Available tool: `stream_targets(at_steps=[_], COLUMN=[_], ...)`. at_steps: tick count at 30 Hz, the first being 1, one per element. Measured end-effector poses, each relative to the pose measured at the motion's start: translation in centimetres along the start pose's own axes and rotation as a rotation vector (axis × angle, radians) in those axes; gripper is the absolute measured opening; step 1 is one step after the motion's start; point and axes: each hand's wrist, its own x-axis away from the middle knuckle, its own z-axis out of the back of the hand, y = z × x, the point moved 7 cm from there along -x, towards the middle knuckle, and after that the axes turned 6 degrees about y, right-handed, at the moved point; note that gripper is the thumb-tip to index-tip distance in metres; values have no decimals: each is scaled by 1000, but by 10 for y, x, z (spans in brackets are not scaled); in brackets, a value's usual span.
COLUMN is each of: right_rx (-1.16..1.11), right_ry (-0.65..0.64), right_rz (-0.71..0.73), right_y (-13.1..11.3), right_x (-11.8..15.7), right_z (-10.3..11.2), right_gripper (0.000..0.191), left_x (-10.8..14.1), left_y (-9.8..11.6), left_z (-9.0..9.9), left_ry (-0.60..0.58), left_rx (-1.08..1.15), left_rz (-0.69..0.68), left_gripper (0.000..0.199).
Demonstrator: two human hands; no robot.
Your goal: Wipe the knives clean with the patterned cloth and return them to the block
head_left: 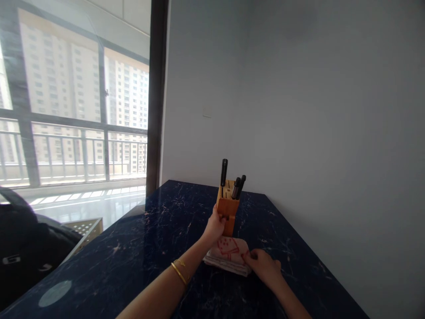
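The wooden knife block (227, 206) stands on a dark blue marble-patterned countertop (133, 252), just behind a folded white cloth (227, 259) printed in red, with 3 black knife handles (224, 173) rising from its slots. In the head view, the left hand (214, 227) wraps the block's lower part, its fingers (223, 217) curled closed around it. The right hand (262, 267) rests at the cloth's right edge, half curled, its fingertips (246, 254) touching the cloth; whether they pinch it I cannot tell. 2 gold bangles (178, 273) circle the left wrist. Beyond stand a pale wall (299, 110), a balcony window (83, 133) with a railing, and a black bag (20, 248) at lower left
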Motion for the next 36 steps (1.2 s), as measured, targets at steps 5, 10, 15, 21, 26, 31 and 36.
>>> stream_targets(at_steps=[5,10,15,21,26,31,36], right_rx=[-19,-56,-104,-101,-61,28,26], right_ry=[47,127,147,158,172,230,391], right_rz=[2,-7,27,40,51,43,48], right_y=[2,3,0,-5,-9,-8,-10], right_x=[-3,-6,-8,-5,-2,-2,1], right_z=[0,3,-1,-4,-4,-5,5], right_gripper=[32,34,35,37,37,35,32], left_x=[0,-1,1,37,82,94,94], left_y=[13,18,16,15,10,0,-10], left_z=[-22,-32,-27,-5,21,58,80], left_ry=[10,3,-22,-99,-226,-193,-88], left_rx=[-26,-22,-33,-54,-174,-204,-227], left_rz=[3,1,9,-110,-247,-219,-243], left_gripper=[66,65,70,74,66,52,41])
